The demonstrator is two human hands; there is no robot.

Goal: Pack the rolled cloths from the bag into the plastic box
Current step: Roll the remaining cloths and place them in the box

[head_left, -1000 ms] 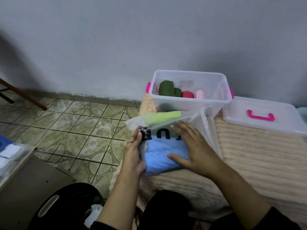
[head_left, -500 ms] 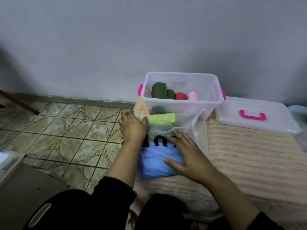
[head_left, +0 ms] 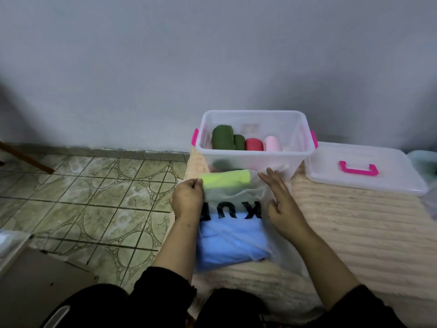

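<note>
Beige bedspread, both hands at bag mouth, forearms outstretched.

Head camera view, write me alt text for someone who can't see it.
A person's left hand grips the edge of a translucent plastic bag holding yellow-green and blue cloths, while the right hand rests open on its other side. Behind it, an open clear box holds green, red and pink rolls; its lid lies alongside.
</note>
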